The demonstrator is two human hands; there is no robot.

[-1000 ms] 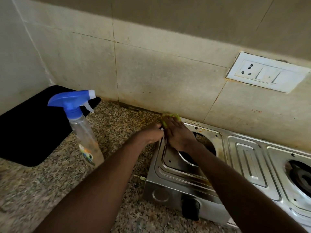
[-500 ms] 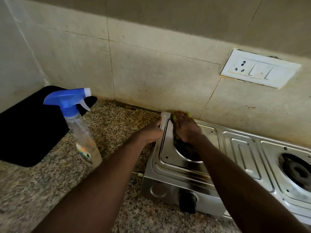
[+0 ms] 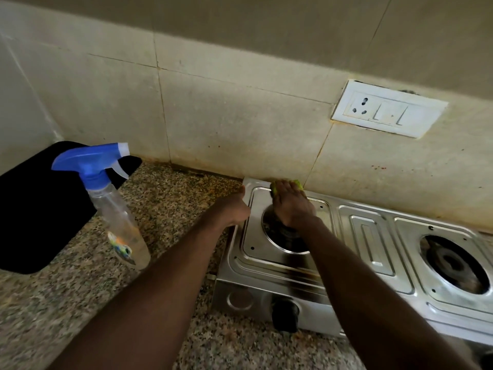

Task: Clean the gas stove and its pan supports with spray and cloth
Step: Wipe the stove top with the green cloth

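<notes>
Notably, the right hand (image 3: 292,206) lay flat, fingers together, pressing the green cloth (image 3: 273,187) onto the back-left corner of the gas stove (image 3: 372,236), fingertips toward the wall (image 3: 240,134); the left hand (image 3: 234,210) braced the stove's left edge, thumb straight — its other fingers were hidden, so no grip could be confirmed. The stove's long axis ran rightward along the wall; the remaining surface probably lay right of the cloth — nearer the right hand; the spray bottle (image 3: 117,217) stood left, apart from the stove.
</notes>
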